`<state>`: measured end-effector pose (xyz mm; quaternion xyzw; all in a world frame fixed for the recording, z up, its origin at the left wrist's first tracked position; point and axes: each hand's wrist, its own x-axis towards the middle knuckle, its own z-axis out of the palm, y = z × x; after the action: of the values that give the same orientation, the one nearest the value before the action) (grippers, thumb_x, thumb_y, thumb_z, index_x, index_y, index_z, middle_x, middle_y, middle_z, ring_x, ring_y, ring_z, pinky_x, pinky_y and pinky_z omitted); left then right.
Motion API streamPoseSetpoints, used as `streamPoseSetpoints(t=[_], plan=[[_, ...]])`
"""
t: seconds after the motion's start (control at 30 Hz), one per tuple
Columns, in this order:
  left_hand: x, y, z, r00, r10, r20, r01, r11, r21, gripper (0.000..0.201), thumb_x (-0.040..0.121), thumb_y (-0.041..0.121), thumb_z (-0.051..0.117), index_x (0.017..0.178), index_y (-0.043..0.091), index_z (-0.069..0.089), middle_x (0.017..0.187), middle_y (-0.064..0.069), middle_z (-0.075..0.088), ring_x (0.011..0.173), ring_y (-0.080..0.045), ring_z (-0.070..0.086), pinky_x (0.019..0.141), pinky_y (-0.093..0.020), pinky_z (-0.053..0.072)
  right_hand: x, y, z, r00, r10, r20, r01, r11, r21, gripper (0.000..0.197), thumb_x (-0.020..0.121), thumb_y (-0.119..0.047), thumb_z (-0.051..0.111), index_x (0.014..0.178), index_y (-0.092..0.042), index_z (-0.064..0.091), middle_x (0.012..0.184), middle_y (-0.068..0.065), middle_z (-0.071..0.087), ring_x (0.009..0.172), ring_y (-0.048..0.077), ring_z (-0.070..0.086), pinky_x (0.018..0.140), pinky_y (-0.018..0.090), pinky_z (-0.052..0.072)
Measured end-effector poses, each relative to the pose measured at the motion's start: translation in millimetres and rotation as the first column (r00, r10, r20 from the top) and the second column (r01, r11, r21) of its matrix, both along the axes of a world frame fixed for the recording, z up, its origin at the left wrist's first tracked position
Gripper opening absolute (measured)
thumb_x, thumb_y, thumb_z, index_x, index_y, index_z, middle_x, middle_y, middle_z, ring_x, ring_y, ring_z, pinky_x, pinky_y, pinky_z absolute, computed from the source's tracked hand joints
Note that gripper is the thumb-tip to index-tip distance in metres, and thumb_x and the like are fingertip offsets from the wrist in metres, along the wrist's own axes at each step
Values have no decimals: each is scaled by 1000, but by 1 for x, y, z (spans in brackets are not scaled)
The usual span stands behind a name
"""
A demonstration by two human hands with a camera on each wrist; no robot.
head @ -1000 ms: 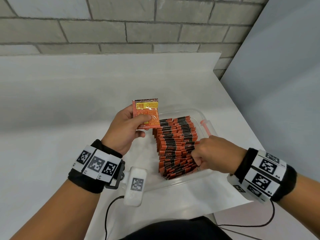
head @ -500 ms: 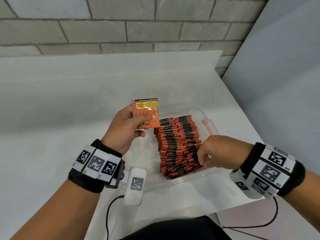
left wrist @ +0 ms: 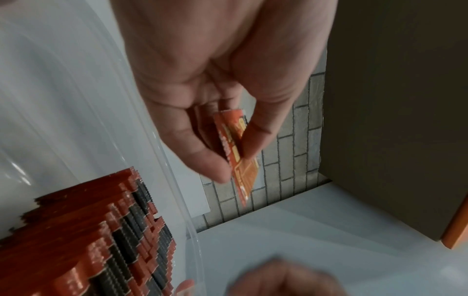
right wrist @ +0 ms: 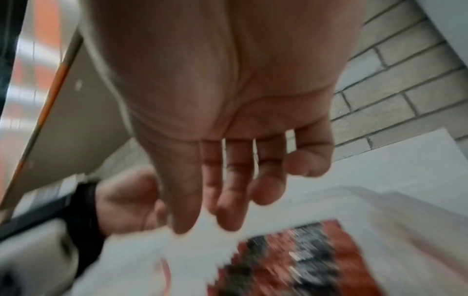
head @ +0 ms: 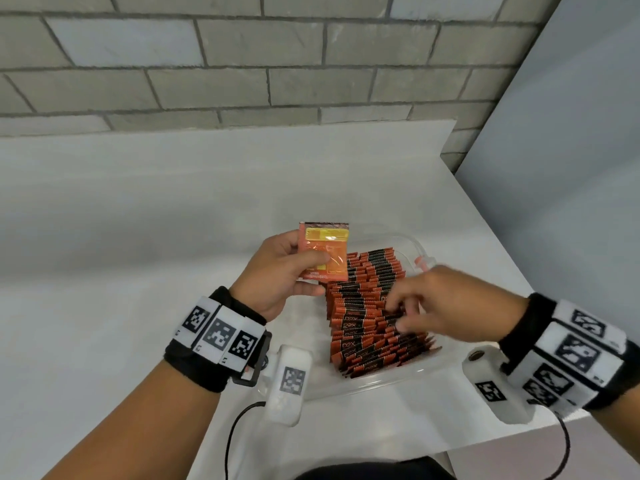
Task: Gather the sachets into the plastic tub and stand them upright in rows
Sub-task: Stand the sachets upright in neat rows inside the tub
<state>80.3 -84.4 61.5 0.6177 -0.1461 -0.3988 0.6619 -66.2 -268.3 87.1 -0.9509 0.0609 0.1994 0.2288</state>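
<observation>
White table (head: 138, 237): left hand (head: 277, 271) pinches sachet (head: 323, 251) upright.

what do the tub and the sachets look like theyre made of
Tub: clear, glossy plastic; the white table shows through its wall and the rim catches highlights.
Sachet held by the left hand: thin printed film or foil laminate, shiny, with a crimped top seal.
Rows of sachets in the tub: apparently the same film, judging by their serrated edges.
</observation>
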Motion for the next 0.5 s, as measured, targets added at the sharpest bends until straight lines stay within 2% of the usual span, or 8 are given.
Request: streamPoseSetpoints(t=[0.03,0.1,0.17,0.3,0.33,0.4,0.47,0.5], plan=[[-1,-1,2,1000,-22,-3,22,1000,6,18,90,1,58,99,12,69,87,-4,73,74,-16,69,53,-23,56,5,2,9,988,-92,128,84,994,65,21,84,-42,65,104,-39,58,80,-12,65,66,-3,56,68,7,37],[-3,-4,8,998,-67,10,67,998,10,20,91,0,56,100,12,69,89,-5,73,75,-16,69,55,-23,57,17,8,23,907,-260,331,204,959,195,32,84,-43,63,113,-41,50,86,-14,63,71,0,57,66,9,42],[-5,-7,13,992,-109,59,109,994,13,21,92,1,55,102,14,68,92,-5,73,78,-16,69,57,-22,56,30,13,29,853,-311,419,226,944,240,33,85,-39,65,114,-40,48,90,-15,61,72,4,58,66,8,42],[-7,-10,15,992,-88,94,86,996,20,17,93,5,56,106,12,65,99,-9,72,87,-20,69,67,-27,56,44,13,24,756,-393,524,206,902,379,9,81,-19,73,79,-24,66,77,-9,66,68,5,56,65,12,44],[-6,-10,14,998,-37,59,36,999,13,16,93,8,56,107,11,65,104,-12,71,93,-23,68,73,-30,57,44,12,22,719,-420,554,208,890,405,10,80,-17,74,75,-21,67,75,-8,66,69,7,57,65,14,45],[-3,-9,14,990,87,-114,-89,996,-10,22,96,19,54,109,6,63,111,-17,68,101,-33,67,80,-38,58,43,11,18,635,-420,649,185,898,400,10,79,-13,75,73,-17,69,74,-9,65,70,8,56,64,14,43],[-2,-8,16,937,134,-322,-154,987,-36,36,97,27,48,113,-3,58,109,-24,67,93,-38,69,74,-38,60,39,13,14,577,-346,740,119,932,343,5,78,-12,75,76,-13,71,78,-11,59,71,6,53,65,15,42],[-3,-9,18,914,123,-386,-158,986,-60,38,97,27,48,112,-7,57,104,-26,68,85,-36,71,69,-35,61,37,14,11,578,-288,763,82,951,297,4,78,-14,75,77,-13,72,78,-13,54,72,3,49,66,14,41]])
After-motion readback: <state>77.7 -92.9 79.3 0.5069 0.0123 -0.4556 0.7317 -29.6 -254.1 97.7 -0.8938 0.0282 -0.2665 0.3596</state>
